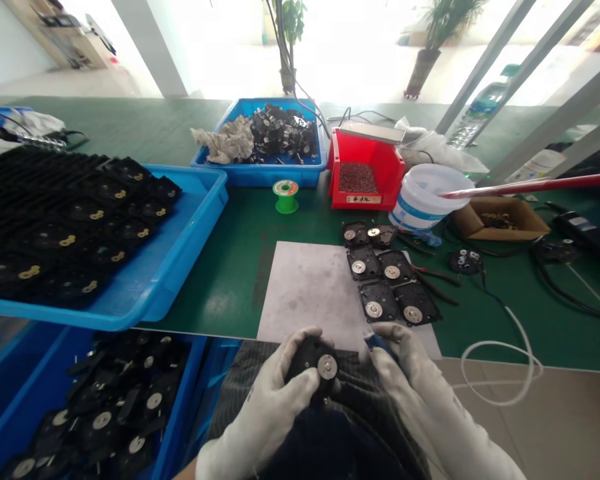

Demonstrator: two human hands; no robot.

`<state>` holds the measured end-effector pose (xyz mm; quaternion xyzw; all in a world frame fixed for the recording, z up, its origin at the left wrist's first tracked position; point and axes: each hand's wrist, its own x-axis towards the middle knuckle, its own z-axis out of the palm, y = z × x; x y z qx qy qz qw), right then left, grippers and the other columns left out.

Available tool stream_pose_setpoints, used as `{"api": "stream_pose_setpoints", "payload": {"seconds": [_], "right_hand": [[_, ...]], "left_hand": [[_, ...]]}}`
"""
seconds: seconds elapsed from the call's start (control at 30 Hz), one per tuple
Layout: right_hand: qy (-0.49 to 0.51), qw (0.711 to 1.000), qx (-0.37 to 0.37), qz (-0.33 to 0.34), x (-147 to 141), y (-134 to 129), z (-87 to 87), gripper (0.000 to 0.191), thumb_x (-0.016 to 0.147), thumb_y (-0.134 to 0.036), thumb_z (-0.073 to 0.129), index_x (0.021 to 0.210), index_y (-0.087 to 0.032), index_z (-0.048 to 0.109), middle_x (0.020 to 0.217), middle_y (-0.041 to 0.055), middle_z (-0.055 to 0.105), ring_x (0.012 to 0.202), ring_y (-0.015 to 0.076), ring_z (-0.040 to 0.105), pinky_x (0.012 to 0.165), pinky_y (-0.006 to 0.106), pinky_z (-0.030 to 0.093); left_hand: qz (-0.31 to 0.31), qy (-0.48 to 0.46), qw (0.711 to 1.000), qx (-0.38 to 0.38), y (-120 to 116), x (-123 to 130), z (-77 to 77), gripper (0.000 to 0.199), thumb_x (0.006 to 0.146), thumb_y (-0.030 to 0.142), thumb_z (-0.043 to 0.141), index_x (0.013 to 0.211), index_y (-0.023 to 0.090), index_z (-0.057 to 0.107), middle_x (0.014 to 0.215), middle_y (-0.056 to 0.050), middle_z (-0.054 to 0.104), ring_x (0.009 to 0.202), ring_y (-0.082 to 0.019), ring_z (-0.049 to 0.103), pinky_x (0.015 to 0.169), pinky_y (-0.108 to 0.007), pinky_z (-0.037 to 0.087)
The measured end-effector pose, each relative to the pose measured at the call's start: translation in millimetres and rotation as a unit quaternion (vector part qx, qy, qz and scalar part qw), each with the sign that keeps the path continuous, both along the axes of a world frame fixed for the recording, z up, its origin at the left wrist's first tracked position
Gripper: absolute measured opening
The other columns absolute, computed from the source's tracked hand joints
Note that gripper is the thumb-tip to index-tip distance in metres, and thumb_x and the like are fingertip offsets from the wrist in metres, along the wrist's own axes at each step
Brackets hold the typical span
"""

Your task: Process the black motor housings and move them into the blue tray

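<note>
My left hand (pixel 280 393), in a white glove, grips a black plastic housing (pixel 305 357) with a round silver metal disc, holding it above my lap. Gloved in white too, my right hand (pixel 405 367) is closed around a small blue tool (pixel 377 342); its tip points toward the housing but stays apart from it, and its exact kind is unclear. Beyond my hands a white sheet (pixel 310 287) lies on the green table. Several similar black housings (pixel 380 300) with silver discs stand in rows on its right side.
A blue tray (pixel 190 267) of black parts is at left, above a blue bin (pixel 190 373) of housings. Further back are a solder spool (pixel 285 197), another blue tray (pixel 260 175), a red bin (pixel 337 190) and a white bucket (pixel 415 193). Pliers (pixel 437 285) lie right.
</note>
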<state>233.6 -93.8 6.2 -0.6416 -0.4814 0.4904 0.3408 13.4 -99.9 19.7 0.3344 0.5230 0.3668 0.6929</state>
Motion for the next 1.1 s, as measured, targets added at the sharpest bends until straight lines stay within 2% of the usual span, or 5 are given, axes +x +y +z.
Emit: {"api": "stream_pose_setpoints", "payload": {"seconds": [0.13,0.37,0.57,0.73,1.1], "right_hand": [[0.068,0.996,-0.043,0.037,-7.9,-11.7,16.7,0.031,0.099,-0.053,0.061,0.107,-0.024,0.068,0.085,0.0030,0.073,0.072,0.0185,0.068,0.067,0.028,0.057],[0.087,0.994,-0.046,0.042,-22.0,-1.0,42.4,0.020,0.088,-0.041,0.069,0.092,-0.022,0.068,0.081,-0.0009,0.070,0.077,0.0164,0.066,0.071,0.024,0.053],[0.076,0.994,-0.034,0.069,-21.0,-0.8,43.0,0.015,0.088,-0.037,0.068,0.090,-0.021,0.067,0.078,-0.0012,0.069,0.075,0.0161,0.066,0.068,0.022,0.051],[0.066,0.996,-0.034,0.048,-21.2,-2.0,42.3,0.015,0.088,-0.037,0.067,0.091,-0.022,0.067,0.080,-0.0015,0.069,0.077,0.0158,0.067,0.070,0.021,0.052],[0.026,0.995,-0.007,0.095,-19.6,0.4,34.8,0.014,0.094,-0.035,0.061,0.092,-0.022,0.065,0.082,-0.0006,0.069,0.080,0.0163,0.068,0.075,0.024,0.053]], "left_hand": [[0.025,-0.014,1.000,0.012,0.6,8.2,-8.5,0.058,0.084,0.041,0.075,0.134,0.016,0.060,0.133,-0.015,0.071,0.121,-0.034,0.067,0.098,-0.040,0.058],[-0.009,0.031,0.998,0.051,1.2,17.4,2.4,0.052,0.080,0.030,0.071,0.129,0.015,0.062,0.118,-0.011,0.077,0.105,-0.027,0.073,0.085,-0.029,0.062],[-0.023,0.051,0.997,0.047,0.4,17.1,3.4,0.052,0.080,0.025,0.066,0.130,0.015,0.060,0.119,-0.010,0.076,0.092,-0.023,0.074,0.072,-0.026,0.061],[-0.012,0.050,0.997,0.052,-0.4,18.6,3.3,0.051,0.079,0.025,0.066,0.128,0.015,0.061,0.120,-0.010,0.076,0.105,-0.027,0.073,0.088,-0.031,0.061],[-0.011,0.045,0.998,0.044,0.2,18.0,9.8,0.047,0.080,0.029,0.067,0.125,0.015,0.063,0.117,-0.010,0.076,0.100,-0.026,0.072,0.077,-0.029,0.061]]}}
